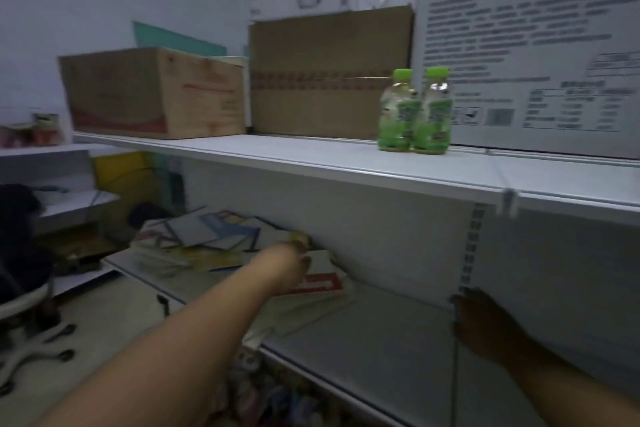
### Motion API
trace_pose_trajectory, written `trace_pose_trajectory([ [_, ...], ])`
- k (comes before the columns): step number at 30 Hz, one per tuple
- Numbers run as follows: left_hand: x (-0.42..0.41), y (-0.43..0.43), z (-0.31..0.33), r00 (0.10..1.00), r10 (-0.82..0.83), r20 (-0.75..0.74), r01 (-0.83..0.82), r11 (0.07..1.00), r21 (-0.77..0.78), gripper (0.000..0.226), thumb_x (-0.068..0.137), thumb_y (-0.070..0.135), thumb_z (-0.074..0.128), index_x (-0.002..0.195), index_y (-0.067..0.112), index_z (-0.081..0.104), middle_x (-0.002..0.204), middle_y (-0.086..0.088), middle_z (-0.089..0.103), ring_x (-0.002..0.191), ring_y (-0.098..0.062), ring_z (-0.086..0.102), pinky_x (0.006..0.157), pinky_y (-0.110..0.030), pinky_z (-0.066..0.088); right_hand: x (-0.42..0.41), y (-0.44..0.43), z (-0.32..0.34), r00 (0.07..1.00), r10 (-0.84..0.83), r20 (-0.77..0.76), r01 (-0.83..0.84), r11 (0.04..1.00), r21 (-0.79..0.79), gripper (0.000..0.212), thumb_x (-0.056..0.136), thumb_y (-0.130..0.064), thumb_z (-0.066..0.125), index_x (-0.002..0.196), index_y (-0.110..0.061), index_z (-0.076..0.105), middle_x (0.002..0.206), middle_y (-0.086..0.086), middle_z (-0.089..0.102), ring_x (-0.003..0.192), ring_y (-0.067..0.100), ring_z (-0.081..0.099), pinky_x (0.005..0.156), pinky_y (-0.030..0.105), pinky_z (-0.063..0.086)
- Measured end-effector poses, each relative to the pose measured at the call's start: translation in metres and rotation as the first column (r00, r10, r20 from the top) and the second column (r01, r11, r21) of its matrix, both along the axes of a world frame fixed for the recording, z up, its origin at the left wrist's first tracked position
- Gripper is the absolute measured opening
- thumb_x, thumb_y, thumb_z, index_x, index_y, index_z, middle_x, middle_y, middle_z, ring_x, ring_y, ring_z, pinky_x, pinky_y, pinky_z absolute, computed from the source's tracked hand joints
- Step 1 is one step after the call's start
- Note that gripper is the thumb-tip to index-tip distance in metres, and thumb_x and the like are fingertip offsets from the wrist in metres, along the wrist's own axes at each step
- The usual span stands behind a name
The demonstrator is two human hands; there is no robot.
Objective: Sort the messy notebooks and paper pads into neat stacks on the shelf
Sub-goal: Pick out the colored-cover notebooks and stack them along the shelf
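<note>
A messy heap of notebooks and paper pads (207,236) lies at the left end of the lower shelf (381,340). A white pad with a red label (322,282) sits nearest, at the right side of the heap. My left hand (289,262) reaches over that pad to the edge of the heap, and blur hides whether it grips anything. My right hand (485,326) rests in shadow against the slotted upright (471,246) at the back of the lower shelf, fingers spread, holding nothing.
On the upper shelf (311,156) stand two green-capped bottles (415,111), two cardboard boxes (152,90) and a printed white board (526,55). A chair (20,288) and small tools lie on the floor at left. More goods sit below the lower shelf.
</note>
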State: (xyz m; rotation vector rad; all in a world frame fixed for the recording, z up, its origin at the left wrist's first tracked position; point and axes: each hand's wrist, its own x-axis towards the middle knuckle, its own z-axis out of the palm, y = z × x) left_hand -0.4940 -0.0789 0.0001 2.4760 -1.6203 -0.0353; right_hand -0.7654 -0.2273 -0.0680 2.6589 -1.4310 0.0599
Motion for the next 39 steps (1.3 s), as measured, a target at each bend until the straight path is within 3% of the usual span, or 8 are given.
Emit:
trace_pose_trajectory([
  [8, 0.135, 0.079, -0.032, 0.969, 0.24, -0.056, -0.241, 0.97, -0.01, 0.055, 0.098, 0.046, 0.034, 0.146, 0.018, 0.032, 0.151, -0.005, 0.032, 0.141, -0.024, 0.024, 0.113, -0.04, 0.027, 0.198, 0.065, -0.023, 0.891, 0.443, 0.094, -0.453, 0.871, 0.189, 0.064, 0.097, -0.031, 0.04, 0.152, -0.021, 0.009, 0.159, 0.004, -0.003, 0.146, 0.022, 0.003, 0.117, 0.03, 0.01],
  [13, 0.159, 0.066, -0.032, 0.982, 0.166, -0.094, -0.165, 0.986, 0.018, 0.05, 0.097, 0.037, 0.044, 0.143, 0.019, 0.039, 0.147, -0.004, 0.04, 0.133, -0.021, 0.039, 0.104, -0.028, 0.035, 0.272, 0.059, -0.003, 0.812, 0.57, 0.123, -0.582, 0.776, 0.245, 0.06, 0.097, -0.032, 0.043, 0.15, -0.021, 0.018, 0.159, 0.003, 0.01, 0.145, 0.019, 0.012, 0.116, 0.033, 0.014],
  [17, 0.173, 0.016, -0.026, 0.991, 0.102, -0.091, -0.096, 0.993, 0.073, 0.039, 0.097, 0.027, 0.048, 0.133, 0.013, 0.049, 0.138, -0.009, 0.049, 0.12, -0.026, 0.05, 0.087, -0.025, 0.041, 0.293, 0.023, 0.005, 0.85, 0.481, 0.214, -0.526, 0.798, 0.295, 0.056, 0.097, -0.031, 0.045, 0.148, -0.018, 0.025, 0.154, 0.006, 0.025, 0.138, 0.021, 0.031, 0.112, 0.028, 0.027],
  [27, 0.187, -0.088, -0.05, 0.986, -0.166, 0.03, 0.152, 0.951, 0.271, 0.079, 0.083, 0.055, 0.061, 0.144, 0.013, 0.033, 0.142, -0.009, 0.037, 0.131, -0.025, 0.034, 0.101, -0.032, 0.033, 0.303, -0.04, -0.004, 0.823, 0.375, 0.426, -0.446, 0.892, 0.077, 0.035, 0.093, -0.025, 0.048, 0.122, -0.008, 0.06, 0.12, 0.012, 0.059, 0.107, 0.025, 0.055, 0.094, 0.031, 0.042],
  [30, 0.193, -0.108, -0.049, 0.979, -0.182, -0.089, 0.201, 0.922, 0.33, 0.075, 0.078, 0.051, 0.069, 0.134, 0.007, 0.044, 0.134, -0.01, 0.047, 0.12, -0.023, 0.047, 0.089, -0.026, 0.04, 0.297, -0.049, -0.009, 0.835, 0.267, 0.482, -0.351, 0.932, 0.091, 0.039, 0.087, -0.028, 0.044, 0.102, -0.002, 0.067, 0.1, 0.014, 0.064, 0.092, 0.03, 0.059, 0.079, 0.038, 0.048],
  [33, 0.205, -0.12, -0.045, 0.951, -0.234, -0.204, 0.29, 0.903, 0.317, 0.05, 0.078, 0.043, 0.073, 0.116, 0.012, 0.058, 0.113, -0.011, 0.058, 0.097, -0.021, 0.056, 0.08, -0.029, 0.046, 0.289, -0.05, -0.009, 0.761, 0.146, 0.632, -0.194, 0.981, 0.008, 0.028, 0.092, -0.019, 0.056, 0.115, -0.005, 0.062, 0.108, 0.011, 0.062, 0.097, 0.023, 0.056, 0.086, 0.031, 0.044],
  [37, 0.256, -0.109, -0.012, 0.805, -0.186, -0.563, 0.246, 0.969, 0.032, 0.05, 0.083, 0.028, 0.071, 0.127, 0.009, 0.058, 0.122, -0.01, 0.062, 0.102, -0.024, 0.059, 0.091, -0.034, 0.05, 0.301, -0.032, -0.004, 0.439, -0.399, 0.805, 0.007, 0.897, 0.441, 0.022, 0.091, -0.027, 0.058, 0.107, -0.012, 0.058, 0.104, 0.009, 0.059, 0.08, 0.016, 0.055, 0.065, 0.026, 0.043],
  [39, 0.286, -0.096, 0.004, 0.666, -0.193, -0.721, 0.171, 0.98, -0.105, 0.047, 0.086, 0.021, 0.068, 0.129, 0.009, 0.056, 0.124, -0.012, 0.061, 0.108, -0.029, 0.059, 0.098, -0.039, 0.048, 0.313, -0.014, -0.009, 0.571, -0.438, 0.694, 0.084, 0.872, 0.482, 0.039, 0.089, -0.044, 0.058, 0.115, -0.015, 0.055, 0.113, 0.008, 0.057, 0.085, 0.015, 0.057, 0.073, 0.029, 0.045],
])
